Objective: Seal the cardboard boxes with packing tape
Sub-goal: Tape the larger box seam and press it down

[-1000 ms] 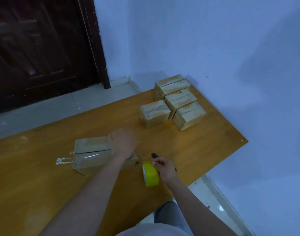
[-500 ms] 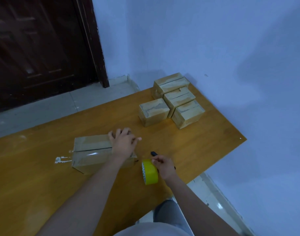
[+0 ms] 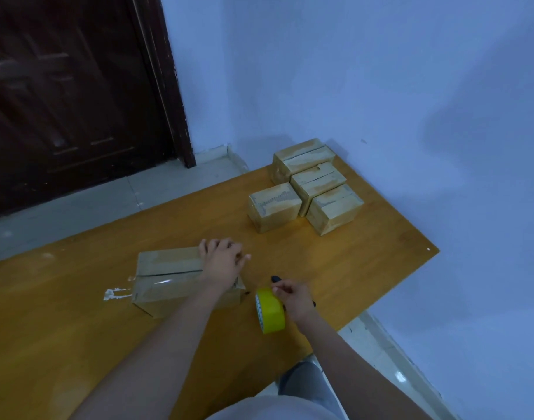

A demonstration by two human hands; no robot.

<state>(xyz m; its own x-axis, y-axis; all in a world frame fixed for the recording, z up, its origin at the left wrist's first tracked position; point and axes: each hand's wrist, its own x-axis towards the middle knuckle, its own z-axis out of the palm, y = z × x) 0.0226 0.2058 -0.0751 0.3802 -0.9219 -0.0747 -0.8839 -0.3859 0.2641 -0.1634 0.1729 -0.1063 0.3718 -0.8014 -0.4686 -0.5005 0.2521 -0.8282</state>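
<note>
**Box under the palm, tape roll at the ready**

Head view: near box (image 3: 168, 277) lying on the wooden surface (image 3: 381, 256), top seam running lengthwise, glossy strip of clear tape visible along its nearer half. Left hand (image 3: 221, 262) resting on the right end of that box, fingers bent over the far top edge, pressing down rather than pinching. Right hand (image 3: 293, 298) just beside the box's right end, fingers curled round the yellow tape roll (image 3: 270, 310), roll standing on edge. Dark slim object (image 3: 276, 279) poking out beyond the right hand; what it is, cannot tell. White smear (image 3: 115, 294) on the surface at the box's left end.

Handling, as a judgement: cardboard probably light and fairly stiff, flaps springy, likely to slide on the smooth wood unless pinned from above; best held flat on top near the seam. Roll rigid and light, best gripped across its width; tape itself thin, sticky, prone to folding on itself.

Containers: four smaller boxes (image 3: 275, 207) clustered at the far right, all closed, touching or nearly so. Contents hidden in every box.
</note>
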